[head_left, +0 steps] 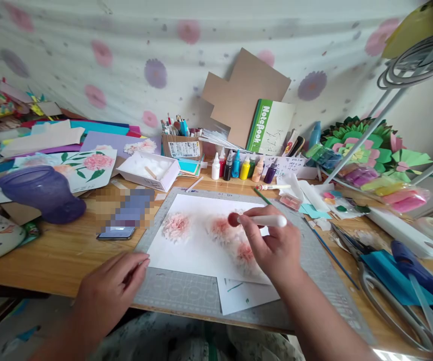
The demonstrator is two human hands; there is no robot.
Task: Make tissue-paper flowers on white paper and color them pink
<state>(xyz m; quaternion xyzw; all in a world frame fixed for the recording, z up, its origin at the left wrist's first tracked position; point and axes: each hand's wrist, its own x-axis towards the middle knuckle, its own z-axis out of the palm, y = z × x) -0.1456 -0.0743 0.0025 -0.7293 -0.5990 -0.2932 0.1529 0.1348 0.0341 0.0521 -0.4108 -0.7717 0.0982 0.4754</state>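
My right hand (272, 245) pinches a fluffy makeup-style brush (267, 220) by its white handle, over the right part of a white sheet of paper (197, 255). The brush's round reddish head points left, close above a soft pink flower (221, 226). Another pink flower (176, 227) is at the sheet's left, and a third (245, 251) lies lower, partly hidden by my right hand. My left hand (113, 281) rests at the sheet's lower left edge, fingers loosely bent, a gap between thumb and fingers, fingertips touching or nearly touching the paper. It holds nothing that I can see.
The sheet lies on a grey cutting mat (178, 288), with another paper (239, 296) beneath it. Small paint bottles (245, 168) and a white box (150, 170) stand behind. A phone (126, 215) and purple cup (43, 193) are left; large scissors (374, 286) lie right.
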